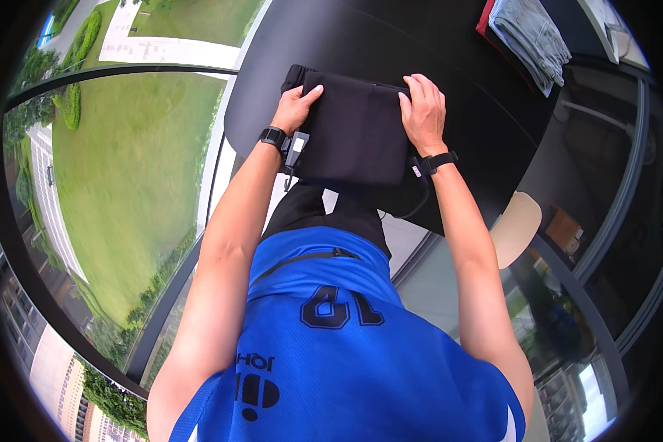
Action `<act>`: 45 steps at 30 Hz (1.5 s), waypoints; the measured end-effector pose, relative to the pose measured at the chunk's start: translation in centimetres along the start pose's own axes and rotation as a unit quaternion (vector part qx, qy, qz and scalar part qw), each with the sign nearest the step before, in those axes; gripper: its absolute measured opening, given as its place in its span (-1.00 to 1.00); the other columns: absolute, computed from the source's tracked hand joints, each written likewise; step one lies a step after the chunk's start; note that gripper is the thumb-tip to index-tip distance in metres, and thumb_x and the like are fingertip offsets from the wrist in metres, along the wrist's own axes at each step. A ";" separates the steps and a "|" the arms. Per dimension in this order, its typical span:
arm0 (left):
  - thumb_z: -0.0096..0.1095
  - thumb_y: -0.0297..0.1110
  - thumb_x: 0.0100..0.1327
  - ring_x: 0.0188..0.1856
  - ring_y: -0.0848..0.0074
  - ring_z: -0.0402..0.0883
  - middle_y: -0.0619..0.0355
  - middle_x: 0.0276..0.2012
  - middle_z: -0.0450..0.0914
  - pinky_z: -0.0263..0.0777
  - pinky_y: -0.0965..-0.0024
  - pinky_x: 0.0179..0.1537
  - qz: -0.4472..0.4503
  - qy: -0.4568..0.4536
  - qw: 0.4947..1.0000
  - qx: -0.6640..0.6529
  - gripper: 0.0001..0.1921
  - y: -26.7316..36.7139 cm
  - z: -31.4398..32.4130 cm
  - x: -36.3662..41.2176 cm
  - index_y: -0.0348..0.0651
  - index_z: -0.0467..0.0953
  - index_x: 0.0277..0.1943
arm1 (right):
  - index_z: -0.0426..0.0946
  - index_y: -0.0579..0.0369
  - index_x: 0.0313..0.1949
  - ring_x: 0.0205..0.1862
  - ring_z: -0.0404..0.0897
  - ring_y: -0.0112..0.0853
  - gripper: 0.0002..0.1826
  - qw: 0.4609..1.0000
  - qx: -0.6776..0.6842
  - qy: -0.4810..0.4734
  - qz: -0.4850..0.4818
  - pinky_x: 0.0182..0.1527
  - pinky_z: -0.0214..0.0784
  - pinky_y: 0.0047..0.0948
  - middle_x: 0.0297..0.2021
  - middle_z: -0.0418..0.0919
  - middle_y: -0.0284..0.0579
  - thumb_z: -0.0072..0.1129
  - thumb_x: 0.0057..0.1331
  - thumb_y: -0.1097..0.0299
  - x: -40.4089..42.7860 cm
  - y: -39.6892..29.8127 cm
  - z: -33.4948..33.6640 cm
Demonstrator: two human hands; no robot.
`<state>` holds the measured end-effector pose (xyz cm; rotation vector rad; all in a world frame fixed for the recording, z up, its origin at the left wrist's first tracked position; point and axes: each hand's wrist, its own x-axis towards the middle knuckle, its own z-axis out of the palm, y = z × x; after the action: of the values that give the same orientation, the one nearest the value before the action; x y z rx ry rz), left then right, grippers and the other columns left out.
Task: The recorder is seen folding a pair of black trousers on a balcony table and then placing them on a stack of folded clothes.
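A folded black garment [359,130] with a gathered, elastic-looking edge at its upper left lies before me at the near edge of the black table [320,33]. My left hand [296,108] grips its left side, thumb on top and the fingers hidden beneath the cloth. At the upper right corner, my right hand [423,108] touches the garment with bent fingers; whether they pinch the cloth is not plain. Each wrist wears a black strap with a small device and a cable.
Folded light-blue jeans [530,41] lie at the table's far right, with a red cloth [483,22] beside and partly under them. A beige chair part [516,229] stands beyond my right forearm. Window glass with dark frames [143,67] rises at the left.
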<state>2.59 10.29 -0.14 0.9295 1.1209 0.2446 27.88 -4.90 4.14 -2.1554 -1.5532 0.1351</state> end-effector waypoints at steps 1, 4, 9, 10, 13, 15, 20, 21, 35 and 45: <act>0.33 -0.18 0.49 -0.18 0.57 0.74 0.15 -0.14 0.79 0.62 0.45 -0.07 -0.002 0.005 1.000 -0.001 -0.68 -0.5 -0.3 0.2 -0.31 0.70 0.04 | 0.57 0.02 0.17 0.26 0.52 -0.12 -0.63 1.000 0.003 -0.003 -0.002 0.29 0.33 -0.07 0.21 0.56 -0.12 0.27 0.39 0.34 0.6 -1.5 -0.3; 0.34 -0.14 0.48 -0.15 0.55 0.74 0.12 -0.11 0.79 0.62 0.44 -0.03 -0.006 -0.004 1.000 0.008 -0.63 -0.5 -0.7 0.6 -0.32 0.69 0.09 | 0.46 -0.07 0.37 0.49 0.32 -0.12 -0.46 0.982 -0.035 -0.090 -0.165 0.47 0.14 0.04 0.45 0.36 -0.08 0.23 0.45 0.16 0.7 -5.3 0.6; 0.36 -0.08 0.46 -0.15 0.56 0.73 0.11 -0.11 0.77 0.61 0.46 -0.11 -0.003 -0.049 0.994 0.098 -0.57 1.1 -1.1 0.1 -0.32 0.66 0.11 | 0.22 -0.28 0.55 0.61 0.11 -0.17 -0.28 0.969 -0.057 -0.180 -0.157 0.59 -0.08 0.08 0.59 0.12 -0.20 0.17 0.47 -0.05 -0.3 -3.0 5.2; 0.38 -0.06 0.44 -0.18 0.58 0.72 0.12 -0.13 0.77 0.60 0.50 -0.18 0.024 -0.052 0.986 0.156 -0.57 1.2 -1.6 -1.2 -0.28 0.65 0.11 | 0.23 -0.29 0.55 0.61 0.10 -0.19 -0.27 0.969 -0.055 -0.182 -0.156 0.60 -0.08 0.08 0.58 0.14 -0.23 0.19 0.46 -0.06 -0.6 -2.8 5.4; 0.48 -0.04 0.36 -0.20 0.54 0.70 0.06 -0.13 0.75 0.58 0.46 -0.18 0.040 -0.025 0.959 0.280 -0.48 1.1 -4.2 -5.2 -0.36 0.63 0.11 | 0.22 -0.30 0.55 0.61 0.09 -0.21 -0.29 0.966 -0.041 -0.199 -0.163 0.61 -0.11 0.04 0.58 0.14 -0.26 0.15 0.49 -0.06 0.1 -2.4 5.5; 0.60 -0.10 0.24 -0.25 0.50 0.68 0.04 -0.19 0.74 0.59 0.44 -0.17 0.102 -0.032 0.944 0.312 -0.45 -1.7 -6.6 -7.5 -0.41 0.64 0.07 | 0.20 -0.31 0.56 0.62 0.07 -0.21 -0.30 0.964 -0.035 -0.209 -0.160 0.61 -0.13 0.04 0.58 0.14 -0.26 0.12 0.51 -0.07 0.2 -2.6 5.5; 0.63 -0.15 0.13 -0.48 0.48 0.59 0.16 -0.57 0.55 0.42 0.31 -0.39 0.052 0.009 0.894 0.444 -0.63 -3.5 -6.0 -14.2 -0.25 0.57 -0.35 | 0.17 -0.32 0.57 0.63 0.04 -0.21 -0.28 0.963 -0.043 -0.222 -0.148 0.62 -0.16 0.05 0.59 0.11 -0.27 0.14 0.50 -0.07 0.0 -2.3 5.7; 0.60 -0.14 0.13 -0.48 0.36 0.60 0.12 -0.55 0.58 0.43 0.26 -0.38 0.059 0.007 0.874 0.483 -0.64 -4.1 -5.9 -15.0 -0.24 0.57 -0.34 | 0.17 -0.32 0.57 0.63 0.04 -0.21 -0.28 0.962 -0.043 -0.223 -0.151 0.62 -0.16 0.05 0.59 0.11 -0.27 0.14 0.50 -0.07 0.1 -2.4 5.7; 0.37 -0.41 0.15 -0.34 0.27 0.76 -0.03 -0.37 0.76 0.60 0.29 -0.21 0.099 0.159 0.948 0.256 -0.78 -11.8 -5.2 -14.5 -0.31 0.75 -0.18 | 0.16 -0.32 0.58 0.63 0.02 -0.19 -0.25 0.955 -0.035 -0.243 -0.167 0.61 -0.16 0.05 0.60 0.10 -0.23 0.16 0.48 -0.09 0.7 -2.1 6.0; 0.31 -0.36 0.17 -0.40 0.29 0.71 0.03 -0.39 0.73 0.55 0.24 -0.29 0.099 0.198 0.895 0.387 -0.80 -9.8 -7.0 -14.6 -0.28 0.71 -0.22 | 0.14 -0.31 0.58 0.62 0.06 -0.20 -0.22 0.955 -0.054 -0.208 -0.205 0.58 -0.11 0.06 0.59 0.10 -0.24 0.18 0.46 -0.11 0.2 -1.7 6.5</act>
<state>-12.62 -0.90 1.45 1.7672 1.5420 0.1500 24.19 -2.18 -0.85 -1.9092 -2.2619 0.3931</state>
